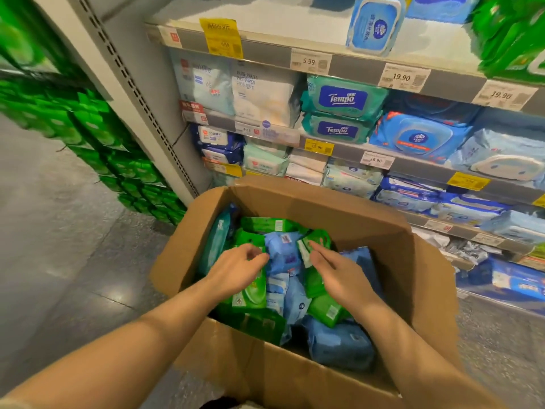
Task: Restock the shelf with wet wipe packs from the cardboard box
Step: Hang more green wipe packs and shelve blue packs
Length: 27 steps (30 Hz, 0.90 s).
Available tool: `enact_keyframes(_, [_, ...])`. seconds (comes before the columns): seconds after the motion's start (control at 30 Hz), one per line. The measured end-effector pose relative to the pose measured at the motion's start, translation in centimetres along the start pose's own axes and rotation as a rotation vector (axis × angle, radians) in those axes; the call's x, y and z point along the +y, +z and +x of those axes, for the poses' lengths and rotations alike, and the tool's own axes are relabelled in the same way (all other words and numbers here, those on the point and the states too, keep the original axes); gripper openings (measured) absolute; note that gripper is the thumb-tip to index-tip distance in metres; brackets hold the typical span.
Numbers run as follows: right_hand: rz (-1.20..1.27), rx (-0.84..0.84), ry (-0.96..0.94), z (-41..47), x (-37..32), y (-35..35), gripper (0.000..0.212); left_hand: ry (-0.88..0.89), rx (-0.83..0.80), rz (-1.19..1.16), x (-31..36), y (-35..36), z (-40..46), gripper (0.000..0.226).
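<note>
A: Item one, step in hand?

B: Picking a pack. Both hands are held over the cardboard box (383,246). The left hand (239,270) is loosely curled, nothing pinched; the right hand (333,270) is spread, fingertips at a green pack (314,242) at 12 o'clock. One pack is best gripped across its width and lifted clear of the blue packs (283,255) between the hands.

A: Item two, surroundings?

B: Shelf (368,147) at 1 o'clock, stocked, price tags (401,77) fitted. Grey floor (59,231) at 9 o'clock. Green stacked goods (97,137) at 10 o'clock.
</note>
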State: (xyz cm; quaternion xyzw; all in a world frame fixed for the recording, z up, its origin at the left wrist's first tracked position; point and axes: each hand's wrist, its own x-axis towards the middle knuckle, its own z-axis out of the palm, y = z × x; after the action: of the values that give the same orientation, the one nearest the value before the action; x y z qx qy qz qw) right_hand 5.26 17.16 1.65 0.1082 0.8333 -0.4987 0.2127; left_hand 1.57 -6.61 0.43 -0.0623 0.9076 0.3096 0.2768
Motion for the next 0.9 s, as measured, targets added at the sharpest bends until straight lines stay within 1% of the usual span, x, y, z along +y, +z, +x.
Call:
enact_keyframes(0.2, [-0.024, -0.035, 0.061, 2.2, 0.6, 4.0, 0.046, -0.148, 0.005, -0.125, -3.4, 1.1, 0.7, 0.039])
enact_keyframes(0.3, [-0.006, -0.051, 0.1, 3.2, 1.2, 5.9, 0.044, -0.197, -0.011, -0.179, -4.6, 1.6, 1.1, 0.042])
enact_keyframes(0.43, [0.109, -0.085, 0.175, 4.0, 2.2, 8.6, 0.044, -0.291, -0.018, -0.255, -6.0, 2.6, 1.8, 0.044])
enact_keyframes(0.5, [0.132, -0.066, 0.231, 4.4, 3.0, 9.9, 0.044, -0.328, -0.018, -0.281, -6.7, 3.1, 2.1, 0.051])
enact_keyframes(0.63, [0.14, -0.08, 0.383, 5.4, 4.7, 12.2, 0.055, -0.419, -0.061, -0.334, -8.0, 4.4, 2.6, 0.064])
enact_keyframes(0.73, [0.199, -0.106, 0.462, 6.1, 6.0, 13.9, 0.078, -0.506, -0.108, -0.443, -8.6, 5.3, 2.6, 0.081])
enact_keyframes(0.77, [0.229, -0.115, 0.482, 6.1, 6.2, 14.3, 0.08, -0.52, -0.109, -0.482, -8.7, 5.5, 2.6, 0.085])
enact_keyframes(0.8, [0.27, -0.138, 0.506, 6.2, 6.5, 14.9, 0.073, -0.528, -0.099, -0.508, -8.9, 5.7, 2.8, 0.087])
enact_keyframes(0.83, [0.323, -0.167, 0.527, 6.1, 6.4, 15.2, 0.059, -0.527, -0.087, -0.532, -9.1, 5.8, 2.9, 0.088])
enact_keyframes(0.87, [0.38, -0.194, 0.547, 6.1, 6.3, 15.6, 0.045, -0.526, -0.077, -0.549, -9.5, 6.1, 3.2, 0.086])
enact_keyframes(0.9, [0.412, -0.209, 0.549, 6.1, 6.2, 15.7, 0.036, -0.525, -0.075, -0.559, -9.7, 6.2, 3.3, 0.081])
